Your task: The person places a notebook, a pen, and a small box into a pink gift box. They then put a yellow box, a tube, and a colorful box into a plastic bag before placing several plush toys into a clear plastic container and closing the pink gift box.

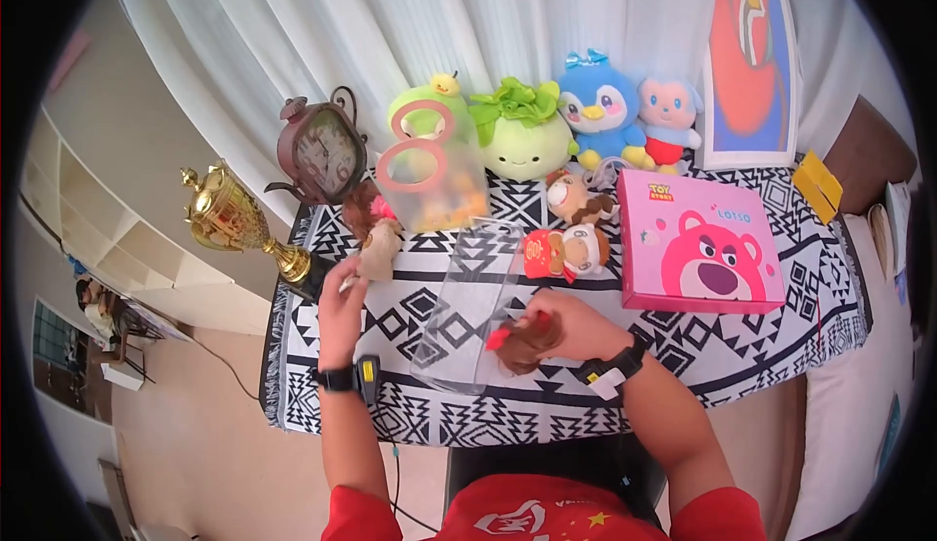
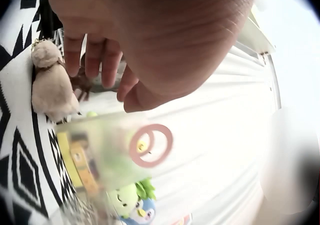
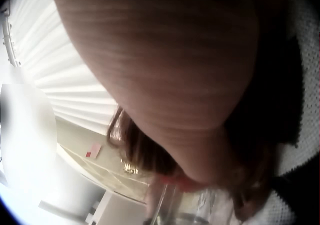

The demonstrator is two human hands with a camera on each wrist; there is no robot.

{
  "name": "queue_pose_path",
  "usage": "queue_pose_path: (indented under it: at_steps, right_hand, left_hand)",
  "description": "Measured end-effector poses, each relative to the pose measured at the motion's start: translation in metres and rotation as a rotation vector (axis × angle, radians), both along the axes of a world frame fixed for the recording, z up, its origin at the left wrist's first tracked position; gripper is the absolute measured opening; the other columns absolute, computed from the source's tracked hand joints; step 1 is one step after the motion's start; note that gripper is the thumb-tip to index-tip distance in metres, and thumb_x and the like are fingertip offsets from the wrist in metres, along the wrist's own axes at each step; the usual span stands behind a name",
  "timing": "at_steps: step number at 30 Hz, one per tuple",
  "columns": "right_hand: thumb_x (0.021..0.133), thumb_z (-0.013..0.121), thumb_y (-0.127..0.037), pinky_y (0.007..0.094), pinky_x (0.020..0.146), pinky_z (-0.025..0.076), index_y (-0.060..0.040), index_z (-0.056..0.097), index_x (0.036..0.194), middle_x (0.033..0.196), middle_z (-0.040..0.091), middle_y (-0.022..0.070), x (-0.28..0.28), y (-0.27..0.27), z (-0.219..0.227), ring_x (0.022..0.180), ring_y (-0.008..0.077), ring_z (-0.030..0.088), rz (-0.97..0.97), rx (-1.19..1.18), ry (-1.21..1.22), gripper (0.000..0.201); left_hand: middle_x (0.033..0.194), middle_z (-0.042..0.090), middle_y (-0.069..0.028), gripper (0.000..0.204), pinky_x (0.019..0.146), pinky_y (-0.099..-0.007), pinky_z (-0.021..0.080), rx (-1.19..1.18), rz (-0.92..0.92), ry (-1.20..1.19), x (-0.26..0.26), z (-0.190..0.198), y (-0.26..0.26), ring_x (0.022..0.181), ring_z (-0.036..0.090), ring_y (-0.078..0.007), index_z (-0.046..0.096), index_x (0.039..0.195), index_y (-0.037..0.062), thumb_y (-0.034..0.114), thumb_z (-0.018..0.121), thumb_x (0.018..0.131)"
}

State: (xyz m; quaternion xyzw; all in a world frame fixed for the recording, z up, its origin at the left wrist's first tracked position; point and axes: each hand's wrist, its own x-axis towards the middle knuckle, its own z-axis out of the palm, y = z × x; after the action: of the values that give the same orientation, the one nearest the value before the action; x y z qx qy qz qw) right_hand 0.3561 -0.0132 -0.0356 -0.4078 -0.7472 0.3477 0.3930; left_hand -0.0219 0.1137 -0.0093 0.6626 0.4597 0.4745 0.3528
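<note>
The left hand [image 1: 342,314] has its fingers extended beside a small beige plush [image 1: 378,254]. In the left wrist view the hand [image 2: 145,40] hangs relaxed near the beige plush [image 2: 52,87], with a gap between them. The right hand [image 1: 578,326] grips a brown-haired thing with a red bow [image 1: 527,343] over the patterned cloth. Its brown hair [image 3: 145,147] shows below the right hand [image 3: 165,70] in the right wrist view, where the fingers are mostly hidden. Between the hands lies a clear plastic case [image 1: 467,309].
A gold trophy [image 1: 234,217] and a clock [image 1: 324,153] stand at the left. Behind the case are a frosted bag [image 1: 444,194] and plush toys [image 1: 525,141]. Two small plushes [image 1: 569,251] lie left of a pink box [image 1: 705,243].
</note>
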Motion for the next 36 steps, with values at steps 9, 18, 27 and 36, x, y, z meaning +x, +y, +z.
queue_pose_path:
  at_steps: [9,18,27,36]
  right_hand:
    - [0.078,0.085,-0.017,0.0333,0.076,0.052,-0.0045,0.057,0.096,0.092,0.065,0.0127,0.006,0.003,0.002,0.084,0.0251,0.064,-0.455,0.020,-0.031,0.036]
    - [0.094,0.074,-0.028,0.0306,0.079,0.054,-0.0003,0.067,0.122,0.099,0.074,0.0118,0.006,0.001,0.004,0.085,0.0134,0.068,-0.435,-0.288,0.241,0.040]
    - [0.098,0.070,-0.020,0.0264,0.087,0.052,0.0045,0.065,0.125,0.111,0.072,0.0057,0.006,0.003,0.002,0.097,0.0079,0.064,-0.518,-0.326,0.361,0.037]
    - [0.096,0.067,-0.010,0.0287,0.098,0.050,0.0030,0.057,0.136,0.122,0.069,0.0071,0.015,0.005,-0.009,0.109,0.0109,0.063,-0.431,-0.358,0.554,0.043]
  left_hand:
    - [0.139,0.055,-0.0174,0.061,0.105,-0.0341,0.045,-0.123,0.128,0.030,0.005,-0.041,0.051,0.124,0.056,-0.0242,0.049,0.143,-0.0023,0.024,0.074,0.094]
    - [0.118,0.059,-0.0051,0.062,0.093,-0.0292,0.052,-0.223,-0.132,-0.101,0.020,-0.024,0.029,0.107,0.060,-0.0157,0.056,0.137,0.0029,0.002,0.082,0.080]
    - [0.123,0.058,-0.0030,0.069,0.098,-0.0287,0.048,-0.459,-0.437,-0.289,0.033,-0.027,0.016,0.114,0.057,-0.0145,0.050,0.145,0.0058,0.001,0.078,0.081]
    - [0.151,0.045,-0.0159,0.096,0.116,-0.0385,0.033,-0.534,-0.689,-0.172,0.045,-0.024,0.003,0.137,0.045,-0.0251,0.030,0.160,0.0091,0.008,0.081,0.078]
